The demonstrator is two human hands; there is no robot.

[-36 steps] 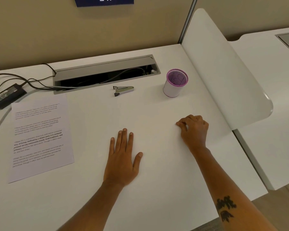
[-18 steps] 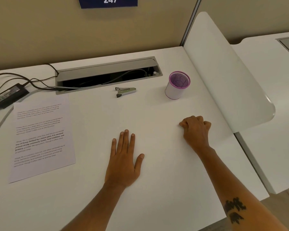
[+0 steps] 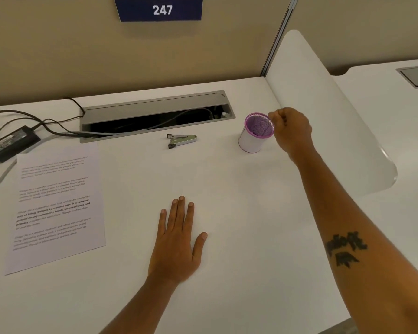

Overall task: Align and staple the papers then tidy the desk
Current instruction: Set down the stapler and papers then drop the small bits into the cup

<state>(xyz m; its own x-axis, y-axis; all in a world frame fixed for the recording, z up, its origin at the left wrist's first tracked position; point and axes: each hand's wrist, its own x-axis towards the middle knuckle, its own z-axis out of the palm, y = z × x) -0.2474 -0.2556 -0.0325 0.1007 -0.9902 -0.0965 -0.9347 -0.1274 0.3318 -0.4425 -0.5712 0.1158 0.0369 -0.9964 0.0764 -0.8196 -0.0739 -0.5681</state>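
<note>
Head view: one wide-angle frame, looking down on a white counter point(image 3: 239, 237).
Left hand point(image 3: 176, 242): lay palm down on the counter at lower centre of the frame, fingers point(image 3: 180, 213) straight and close together, thumb out to the side, holding nothing.
Right hand point(image 3: 291, 131): raised at upper right of centre, just beside the rim of the purple-rimmed cup point(image 3: 255, 132); fingers curled into a loose fist. Whether anything was pinched in them could not be told.
Papers point(image 3: 56, 208): printed sheets lay flat at the left of the frame, well apart from both hands, lower edge tilted slightly.
Stapler point(image 3: 181, 140): lay on the counter at upper centre, just in front of the cable tray point(image 3: 155, 114), between the papers and the cup, untouched.
Cup: stood upright, white body, mesh visible inside.
Power adapter point(image 3: 12, 141): at the far left edge with black cables running into the tray.
Sign point(image 3: 158, 9): blue plate reading 247, top centre on the partition.
Divider point(image 3: 323, 112): white panel at the right of the counter.
</note>
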